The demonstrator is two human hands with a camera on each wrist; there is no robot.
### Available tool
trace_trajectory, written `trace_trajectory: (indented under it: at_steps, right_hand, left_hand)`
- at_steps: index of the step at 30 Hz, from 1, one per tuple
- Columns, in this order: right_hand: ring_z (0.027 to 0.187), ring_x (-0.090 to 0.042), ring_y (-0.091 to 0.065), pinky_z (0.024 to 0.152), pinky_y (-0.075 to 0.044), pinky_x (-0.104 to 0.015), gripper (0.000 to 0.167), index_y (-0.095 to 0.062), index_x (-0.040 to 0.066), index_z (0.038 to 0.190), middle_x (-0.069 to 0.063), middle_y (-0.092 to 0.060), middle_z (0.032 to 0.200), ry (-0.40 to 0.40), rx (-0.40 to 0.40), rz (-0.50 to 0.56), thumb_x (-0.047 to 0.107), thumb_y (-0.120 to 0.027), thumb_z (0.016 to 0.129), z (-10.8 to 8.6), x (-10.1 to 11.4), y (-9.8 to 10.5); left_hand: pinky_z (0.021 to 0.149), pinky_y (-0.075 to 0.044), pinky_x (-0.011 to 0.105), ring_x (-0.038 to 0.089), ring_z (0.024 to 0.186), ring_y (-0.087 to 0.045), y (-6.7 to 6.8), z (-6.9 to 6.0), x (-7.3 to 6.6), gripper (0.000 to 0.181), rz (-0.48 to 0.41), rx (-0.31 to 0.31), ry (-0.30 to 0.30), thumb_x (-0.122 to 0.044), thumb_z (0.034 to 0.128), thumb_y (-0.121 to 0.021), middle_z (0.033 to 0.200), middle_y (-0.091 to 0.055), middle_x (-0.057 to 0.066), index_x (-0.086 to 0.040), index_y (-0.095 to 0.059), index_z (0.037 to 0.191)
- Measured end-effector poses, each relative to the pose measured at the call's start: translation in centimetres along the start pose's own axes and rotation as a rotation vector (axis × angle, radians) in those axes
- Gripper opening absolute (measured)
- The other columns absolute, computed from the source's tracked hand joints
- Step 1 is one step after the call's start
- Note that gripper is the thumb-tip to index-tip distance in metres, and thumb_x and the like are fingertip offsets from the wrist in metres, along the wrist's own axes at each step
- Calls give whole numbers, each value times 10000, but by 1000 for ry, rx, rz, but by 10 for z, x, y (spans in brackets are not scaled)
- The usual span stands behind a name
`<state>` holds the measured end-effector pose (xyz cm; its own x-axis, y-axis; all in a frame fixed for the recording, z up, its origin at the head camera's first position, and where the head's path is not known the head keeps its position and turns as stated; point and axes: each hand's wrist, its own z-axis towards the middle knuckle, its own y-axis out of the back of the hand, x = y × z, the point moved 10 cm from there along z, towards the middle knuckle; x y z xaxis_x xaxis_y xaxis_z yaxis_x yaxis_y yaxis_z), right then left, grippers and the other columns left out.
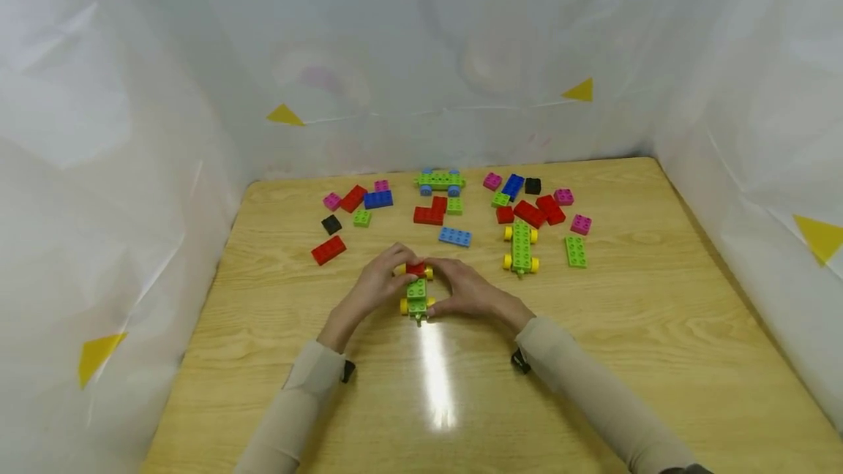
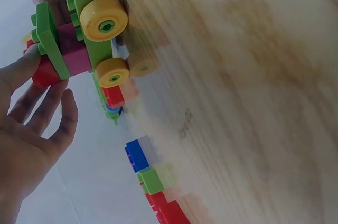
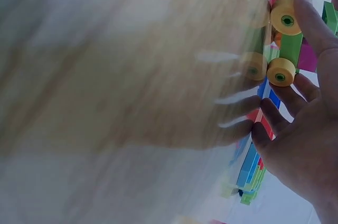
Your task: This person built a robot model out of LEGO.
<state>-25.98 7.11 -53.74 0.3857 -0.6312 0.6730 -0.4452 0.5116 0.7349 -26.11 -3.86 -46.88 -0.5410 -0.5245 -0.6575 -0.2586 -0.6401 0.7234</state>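
The yellow-wheeled car (image 2: 99, 49) stands on the surface (image 1: 593, 386) between the two hands, wheels down, and its wheels look like the likeliest source of trouble: if a downward push also carries some forward force, the car could roll out from under the pressure. The left hand (image 1: 378, 282) pinches the red brick (image 2: 46, 72) at the top of the stack with thumb and fingers, while the right hand (image 1: 473, 291) curls along the car's right side, its thumb by the nearer wheel (image 3: 285, 17) and its fingers about the far end. That steadying hold seems light, so a slip there would probably let the car swing. Below the red brick, the green brick (image 2: 51, 42) juts past the pink brick (image 2: 75, 52) on the side nearer the person; pressing on that unsupported part could lever it loose. The red brick sits toward the far end, and whether its studs are fully engaged cannot be told, so a lift or a twist might pull it away. Reaching outward, the right hand's knuckles could also nudge the light-blue brick (image 1: 455, 237) lying just beyond.
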Motion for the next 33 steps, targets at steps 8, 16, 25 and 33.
trace_trajectory:
  at_steps: [8, 16, 25, 33]
  right_hand:
    - [1405, -223, -282, 1133, -228, -430, 960, -301, 172, 1505, -29, -334, 1529, 16, 8, 18, 522, -777, 748, 1, 4, -1]
    - [1415, -273, -262, 1134, -233, -438, 894, -253, 130, 1523, -102, -280, 1551, -7, 46, 49, 425, -737, 832, -3, 4, -4]
    - [1417, -275, -258, 1143, -214, -419, 799, -308, 68, 1495, -122, -305, 1536, 30, 46, 25, 376, -705, 874, -6, 7, -4]
    - [1423, -279, -245, 1147, -205, -423, 715, -343, 71, 1481, -123, -303, 1538, 48, 54, -16, 341, -673, 908, -6, 4, -4]
  left_hand:
    - [921, -481, 364, 182, 1036, -572, 3, 0, -3, 157, 70, 33, 10, -83, 908, -665, 1090, -577, 15, -97, -636, 1062]
    - [928, -484, 378, 196, 1060, -575, 19, 1, 10, 201, 162, 21, 51, -58, 911, -655, 1121, -585, 23, -97, -629, 1106]
    - [912, -487, 408, 250, 1043, -571, 36, 9, 30, 195, 159, 14, 100, -44, 913, -647, 1117, -589, 82, -42, -625, 1107]
    - [897, -492, 431, 268, 1037, -581, 45, 15, 43, 195, 163, 3, 120, -39, 915, -643, 1112, -593, 79, -39, -624, 1108]
